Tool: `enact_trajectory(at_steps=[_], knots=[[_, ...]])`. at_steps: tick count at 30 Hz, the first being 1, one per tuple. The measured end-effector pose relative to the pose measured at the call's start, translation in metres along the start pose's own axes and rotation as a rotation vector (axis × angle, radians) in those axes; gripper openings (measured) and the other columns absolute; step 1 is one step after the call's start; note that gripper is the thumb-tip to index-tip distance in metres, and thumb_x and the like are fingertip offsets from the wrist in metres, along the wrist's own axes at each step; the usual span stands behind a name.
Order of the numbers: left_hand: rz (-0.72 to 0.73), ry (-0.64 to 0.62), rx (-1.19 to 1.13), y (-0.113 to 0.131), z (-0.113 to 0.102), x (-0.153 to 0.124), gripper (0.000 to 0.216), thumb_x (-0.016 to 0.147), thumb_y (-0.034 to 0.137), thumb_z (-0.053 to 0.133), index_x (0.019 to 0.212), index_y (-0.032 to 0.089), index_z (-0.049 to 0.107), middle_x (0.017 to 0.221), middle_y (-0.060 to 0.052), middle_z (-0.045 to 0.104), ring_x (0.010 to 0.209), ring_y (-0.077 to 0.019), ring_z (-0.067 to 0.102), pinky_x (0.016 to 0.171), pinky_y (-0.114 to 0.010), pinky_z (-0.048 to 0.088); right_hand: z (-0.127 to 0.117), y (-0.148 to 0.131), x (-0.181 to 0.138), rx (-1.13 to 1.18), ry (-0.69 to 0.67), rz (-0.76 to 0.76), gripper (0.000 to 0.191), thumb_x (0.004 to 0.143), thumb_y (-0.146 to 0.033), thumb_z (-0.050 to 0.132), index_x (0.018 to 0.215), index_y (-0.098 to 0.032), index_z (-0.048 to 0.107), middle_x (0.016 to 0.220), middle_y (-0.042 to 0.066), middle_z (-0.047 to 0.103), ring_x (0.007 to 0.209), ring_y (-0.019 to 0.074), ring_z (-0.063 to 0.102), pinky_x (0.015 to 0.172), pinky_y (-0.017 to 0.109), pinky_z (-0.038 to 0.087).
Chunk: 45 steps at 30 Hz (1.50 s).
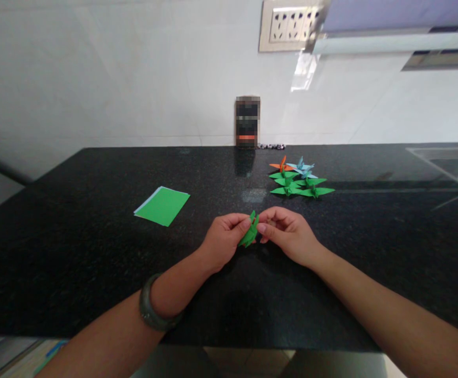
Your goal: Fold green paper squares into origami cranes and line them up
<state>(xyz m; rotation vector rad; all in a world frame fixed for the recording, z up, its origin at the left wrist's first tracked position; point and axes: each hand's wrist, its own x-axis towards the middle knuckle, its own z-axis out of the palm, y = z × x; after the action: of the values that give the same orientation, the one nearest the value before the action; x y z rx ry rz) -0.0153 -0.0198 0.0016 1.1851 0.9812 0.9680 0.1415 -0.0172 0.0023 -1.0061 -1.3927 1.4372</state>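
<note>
Between my two hands, just above the black countertop, is a green folded paper crane [249, 237] with narrow points sticking upward. My left hand [227, 237] pinches its left side between thumb and fingers. At its right side my right hand [287, 232] is closed, thumb and fingertips pinching the paper's edge. The fingers partly cover the crane. Beyond my right hand stand several finished paper cranes: green ones [314, 191] in front, an orange one [283, 165] and light blue ones [302, 167] behind.
A stack of square paper [163, 206], green on top, lies on the black countertop [75, 252] to the left. A phone [247, 122], blurred out, leans upright against the white wall, with a beaded strap [273, 147] beside it. A socket panel [291, 26] is above.
</note>
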Motion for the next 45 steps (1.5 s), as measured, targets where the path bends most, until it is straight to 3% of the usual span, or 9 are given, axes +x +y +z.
enact_trajectory(at_steps=[10,14,22,33,37,45], knots=[[0.083,0.038,0.209,-0.0038,-0.0015,0.0010,0.019,0.072,0.032,0.061,0.072,0.013,0.062,0.058,0.002,0.056,0.051,-0.0080,0.045,0.050,-0.021,0.035,-0.0015,-0.0013,0.0017,-0.082,0.052,0.079,0.010,0.067,-0.024,0.060,0.067,-0.015,0.054,0.054,-0.004,0.054,0.044,0.0063,0.050,0.044,0.019,0.041],[0.059,0.027,0.230,-0.0027,-0.0012,0.0009,0.020,0.073,0.033,0.059,0.071,0.013,0.062,0.059,0.002,0.056,0.052,-0.0084,0.045,0.050,-0.021,0.034,-0.0040,0.0027,0.0026,-0.065,0.013,0.073,0.019,0.075,-0.032,0.056,0.067,-0.015,0.054,0.054,-0.003,0.053,0.045,0.0070,0.051,0.046,0.020,0.043],[-0.059,-0.015,0.062,-0.0012,0.0016,0.0017,0.025,0.076,0.037,0.055,0.069,0.013,0.056,0.053,0.002,0.053,0.048,-0.0078,0.044,0.049,-0.021,0.034,-0.0030,0.0021,-0.0002,0.063,-0.131,0.054,0.027,0.067,-0.033,0.070,0.084,-0.015,0.058,0.068,-0.001,0.061,0.051,0.0064,0.053,0.050,0.021,0.045],[-0.149,-0.081,-0.060,-0.0025,0.0031,0.0019,0.025,0.074,0.037,0.059,0.070,0.013,0.056,0.057,0.002,0.054,0.048,-0.0078,0.049,0.049,-0.022,0.038,-0.0030,0.0034,-0.0004,0.070,-0.135,0.064,0.030,0.063,-0.033,0.074,0.075,-0.016,0.052,0.061,-0.003,0.059,0.052,0.0076,0.055,0.046,0.019,0.043],[-0.107,-0.038,-0.054,-0.0035,0.0020,0.0014,0.024,0.074,0.036,0.059,0.072,0.013,0.057,0.054,0.003,0.053,0.047,-0.0073,0.047,0.047,-0.021,0.036,-0.0026,0.0010,0.0002,0.097,-0.103,0.070,0.030,0.065,-0.037,0.072,0.075,-0.016,0.054,0.062,-0.003,0.058,0.051,0.0066,0.054,0.047,0.019,0.045],[-0.080,-0.002,-0.097,-0.0019,0.0023,0.0003,0.030,0.070,0.036,0.065,0.088,0.012,0.062,0.067,0.000,0.062,0.056,-0.0084,0.052,0.055,-0.023,0.041,-0.0045,0.0036,0.0020,0.017,0.049,0.047,0.026,0.070,-0.038,0.067,0.073,-0.015,0.057,0.059,-0.002,0.058,0.049,0.0067,0.051,0.047,0.020,0.044]])
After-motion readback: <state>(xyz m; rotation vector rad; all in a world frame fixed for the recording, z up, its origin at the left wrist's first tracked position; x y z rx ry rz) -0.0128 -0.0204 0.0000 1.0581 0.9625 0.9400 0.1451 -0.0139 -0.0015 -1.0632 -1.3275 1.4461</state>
